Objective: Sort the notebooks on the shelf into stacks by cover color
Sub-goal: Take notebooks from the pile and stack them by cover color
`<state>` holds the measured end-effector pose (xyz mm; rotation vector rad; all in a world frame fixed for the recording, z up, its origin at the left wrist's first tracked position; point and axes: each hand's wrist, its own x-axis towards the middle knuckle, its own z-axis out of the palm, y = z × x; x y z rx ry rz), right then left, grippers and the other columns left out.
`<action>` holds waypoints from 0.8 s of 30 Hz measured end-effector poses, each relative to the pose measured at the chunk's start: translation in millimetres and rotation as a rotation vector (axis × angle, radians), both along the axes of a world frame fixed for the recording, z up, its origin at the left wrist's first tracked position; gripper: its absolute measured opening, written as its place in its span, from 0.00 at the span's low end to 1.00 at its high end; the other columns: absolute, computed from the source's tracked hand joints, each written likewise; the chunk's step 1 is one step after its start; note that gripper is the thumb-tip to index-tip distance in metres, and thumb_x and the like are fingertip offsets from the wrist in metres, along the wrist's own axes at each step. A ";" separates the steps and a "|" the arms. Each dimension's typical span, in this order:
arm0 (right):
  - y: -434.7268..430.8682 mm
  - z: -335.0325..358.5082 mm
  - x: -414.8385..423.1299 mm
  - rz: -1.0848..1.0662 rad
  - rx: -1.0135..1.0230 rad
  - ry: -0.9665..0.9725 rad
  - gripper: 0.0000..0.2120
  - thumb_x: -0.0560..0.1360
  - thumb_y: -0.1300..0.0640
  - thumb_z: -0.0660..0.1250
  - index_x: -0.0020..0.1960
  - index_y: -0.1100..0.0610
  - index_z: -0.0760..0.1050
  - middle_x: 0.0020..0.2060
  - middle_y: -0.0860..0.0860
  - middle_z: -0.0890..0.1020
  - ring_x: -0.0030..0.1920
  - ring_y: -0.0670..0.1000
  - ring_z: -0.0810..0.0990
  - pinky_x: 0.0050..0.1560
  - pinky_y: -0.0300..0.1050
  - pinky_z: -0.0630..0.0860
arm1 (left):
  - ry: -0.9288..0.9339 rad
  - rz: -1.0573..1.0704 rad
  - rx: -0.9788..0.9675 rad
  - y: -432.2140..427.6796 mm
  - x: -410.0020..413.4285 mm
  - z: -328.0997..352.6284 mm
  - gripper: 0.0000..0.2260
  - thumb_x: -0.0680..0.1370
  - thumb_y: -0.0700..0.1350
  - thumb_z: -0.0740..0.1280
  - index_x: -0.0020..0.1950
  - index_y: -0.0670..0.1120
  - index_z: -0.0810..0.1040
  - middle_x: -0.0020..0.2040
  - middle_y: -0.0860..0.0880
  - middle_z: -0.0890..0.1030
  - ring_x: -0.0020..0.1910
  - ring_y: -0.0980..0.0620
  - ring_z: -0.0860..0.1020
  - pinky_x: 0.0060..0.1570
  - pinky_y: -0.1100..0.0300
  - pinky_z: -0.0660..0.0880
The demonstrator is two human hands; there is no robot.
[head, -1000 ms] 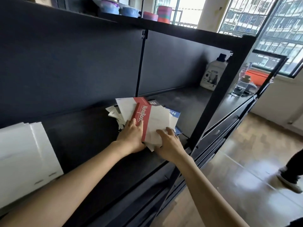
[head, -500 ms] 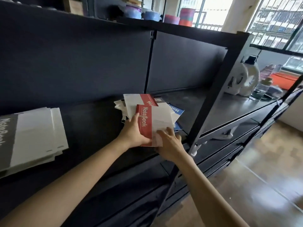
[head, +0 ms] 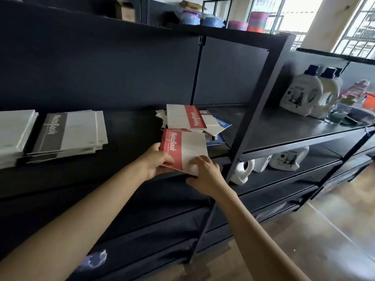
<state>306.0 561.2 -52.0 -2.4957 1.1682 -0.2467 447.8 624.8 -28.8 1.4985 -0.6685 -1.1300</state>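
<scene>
Head view. Both hands held one red-banded notebook (head: 183, 148) at the front edge of the shelf (head: 129, 130), its near end out past that edge. The left hand (head: 156, 161) gripped the red spine side, thumb on the cover, fingers curled beneath. The right hand (head: 205, 173) pinched the white near corner, fingers bunched together on top. Just behind lay the mixed pile (head: 178, 117) (a red-banded copy on top, blue covers poking out at the right). Toward the shelf's left end sat a grey-banded stack (head: 67, 132), with a white stack (head: 14, 134) just beside it. Detergent jugs (head: 300, 94) stood on the neighbouring shelf to the right.
</scene>
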 end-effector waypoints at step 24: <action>137.7 10.2 73.6 0.326 -0.206 -0.215 0.24 0.73 0.61 0.65 0.68 0.49 0.69 0.73 0.52 0.57 0.69 0.60 0.57 0.66 0.54 0.60 | -1.421 0.126 0.342 182.8 27.1 -1.5 0.33 0.74 0.42 0.69 0.76 0.47 0.58 0.76 0.46 0.52 0.73 0.40 0.55 0.70 0.51 0.58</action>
